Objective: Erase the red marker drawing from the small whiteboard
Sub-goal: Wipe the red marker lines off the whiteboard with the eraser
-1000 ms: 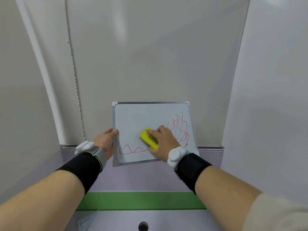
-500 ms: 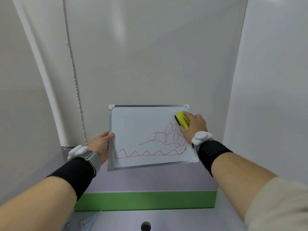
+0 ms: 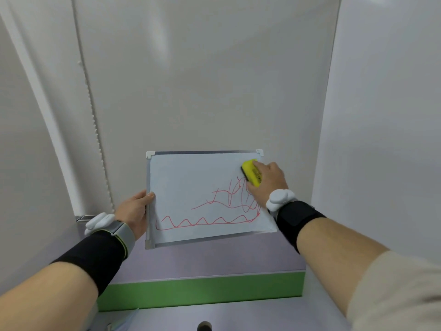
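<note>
The left hand (image 3: 133, 215) gripped the small whiteboard (image 3: 191, 185) by its edge; the right hand (image 3: 268, 181) pressed a yellow eraser (image 3: 250, 172) above the red marker drawing (image 3: 210, 218), which looked mostly unerased.

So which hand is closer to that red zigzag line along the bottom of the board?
Left, though only narrowly. The left hand grips the whiteboard edge just beside the red zigzag line. The right hand holds the yellow eraser up near the top right corner.
</note>
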Motion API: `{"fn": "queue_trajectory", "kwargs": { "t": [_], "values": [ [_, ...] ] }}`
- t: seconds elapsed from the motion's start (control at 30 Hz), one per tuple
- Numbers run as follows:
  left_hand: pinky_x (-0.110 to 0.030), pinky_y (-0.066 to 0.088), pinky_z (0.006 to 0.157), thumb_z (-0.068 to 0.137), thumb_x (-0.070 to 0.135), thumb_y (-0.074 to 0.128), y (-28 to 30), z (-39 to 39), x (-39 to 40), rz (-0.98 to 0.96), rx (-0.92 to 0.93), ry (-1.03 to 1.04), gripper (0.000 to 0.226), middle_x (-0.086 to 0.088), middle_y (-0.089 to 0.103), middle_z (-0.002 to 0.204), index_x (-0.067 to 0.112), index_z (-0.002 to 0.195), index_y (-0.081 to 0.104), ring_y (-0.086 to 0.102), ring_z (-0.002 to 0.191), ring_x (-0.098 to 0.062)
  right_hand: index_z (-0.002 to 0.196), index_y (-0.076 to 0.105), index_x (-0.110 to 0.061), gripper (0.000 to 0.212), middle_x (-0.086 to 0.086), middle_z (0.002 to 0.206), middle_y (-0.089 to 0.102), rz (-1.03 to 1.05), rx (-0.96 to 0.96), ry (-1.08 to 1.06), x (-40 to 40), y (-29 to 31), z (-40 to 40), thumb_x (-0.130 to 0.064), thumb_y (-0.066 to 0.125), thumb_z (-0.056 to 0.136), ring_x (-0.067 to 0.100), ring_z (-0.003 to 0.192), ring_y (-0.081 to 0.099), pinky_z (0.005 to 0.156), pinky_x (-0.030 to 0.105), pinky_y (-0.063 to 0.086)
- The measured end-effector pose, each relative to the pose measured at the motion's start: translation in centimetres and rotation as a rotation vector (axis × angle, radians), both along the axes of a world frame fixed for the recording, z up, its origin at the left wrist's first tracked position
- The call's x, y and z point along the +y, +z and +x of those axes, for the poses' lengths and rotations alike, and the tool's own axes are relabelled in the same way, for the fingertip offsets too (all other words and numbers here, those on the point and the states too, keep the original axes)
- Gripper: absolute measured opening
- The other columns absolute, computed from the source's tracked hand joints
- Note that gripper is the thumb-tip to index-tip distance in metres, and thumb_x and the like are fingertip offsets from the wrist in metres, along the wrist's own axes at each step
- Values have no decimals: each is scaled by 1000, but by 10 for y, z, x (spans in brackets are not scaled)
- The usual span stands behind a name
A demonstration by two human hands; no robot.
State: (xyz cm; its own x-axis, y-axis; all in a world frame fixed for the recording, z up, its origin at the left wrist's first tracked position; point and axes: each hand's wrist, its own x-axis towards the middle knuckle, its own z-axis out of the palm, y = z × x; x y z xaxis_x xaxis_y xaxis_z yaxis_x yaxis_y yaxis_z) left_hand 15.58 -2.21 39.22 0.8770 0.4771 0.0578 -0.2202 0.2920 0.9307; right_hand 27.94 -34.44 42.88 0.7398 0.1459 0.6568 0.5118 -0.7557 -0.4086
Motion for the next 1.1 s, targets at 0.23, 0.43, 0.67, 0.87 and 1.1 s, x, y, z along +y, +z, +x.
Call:
{"fn": "queue_trajectory", "kwargs": {
  "t": [0.23,0.43,0.67,0.87,1.1],
  "values": [
    [-36,54,72,100,9,48,0,1,3,-20,9,19,33,-16,68,120,1,131,57,68,95,-28,137,46,-28,64,11,108,50,-1,-15,33,2,-5,4,-39,69,78,34,104,51,93,38,45],
    [-41,48,91,99,6,49,0,5,-1,-20,-16,19,36,-20,62,129,-3,133,54,63,104,-31,138,44,-29,64,4,105,45,-153,-41,139,0,-22,-1,-40,67,79,31,103,49,88,33,42],
    [-39,50,85,100,6,46,4,5,-3,-9,-33,9,34,-20,63,125,-2,132,54,64,94,-28,139,42,-30,66,8,110,46,11,13,20,-14,-15,5,-40,68,79,30,105,48,94,38,45],
    [-39,52,81,99,8,49,4,3,-1,-28,-11,29,33,-18,66,120,0,130,57,66,94,-29,136,45,-31,63,6,107,46,-17,-11,80,-7,-19,4,-40,69,78,29,105,49,92,34,42],
    [-35,53,72,98,8,51,8,2,-5,-23,-19,34,30,-14,70,112,2,126,59,68,93,-27,135,46,-29,64,6,106,47,-251,-82,253,20,-37,-16,-38,70,76,30,103,49,89,33,43]
  ]
}}
